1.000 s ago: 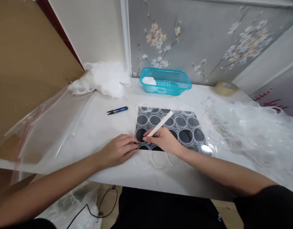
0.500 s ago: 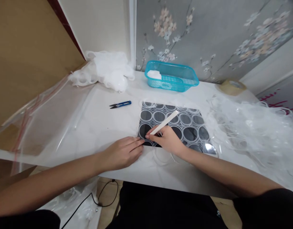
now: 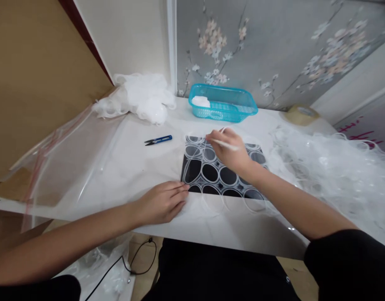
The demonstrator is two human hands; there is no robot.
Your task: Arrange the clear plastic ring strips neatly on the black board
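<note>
A dark sheet (image 3: pixel 210 172) covered with rows of clear rings lies on the white table. My left hand (image 3: pixel 163 202) rests flat, its fingers stretched out and their tips on the sheet's near left corner. Over the far part of the sheet, my right hand (image 3: pixel 231 150) is closed round a flat white stick (image 3: pixel 224 144), which slants across the fingers. Thin clear strands run from the sheet's left side up toward my right fingertips; whether those fingers pinch them I cannot make out. Several clear rings (image 3: pixel 216 205) stick out past the sheet's near edge.
Blue thread snips (image 3: pixel 158 140) lie left of the sheet. A turquoise basket (image 3: pixel 224 113) with a white piece inside stands behind it. Piles of clear rings lie at right (image 3: pixel 333 175) and back left (image 3: pixel 142 96). A tape roll (image 3: pixel 302 114) and a clear plastic bag (image 3: pixel 76 167) flank them.
My right hand has risen from the sheet's near left part to its far part, still with the stick, and strands now stretch up from the sheet. My left hand has stayed put.
</note>
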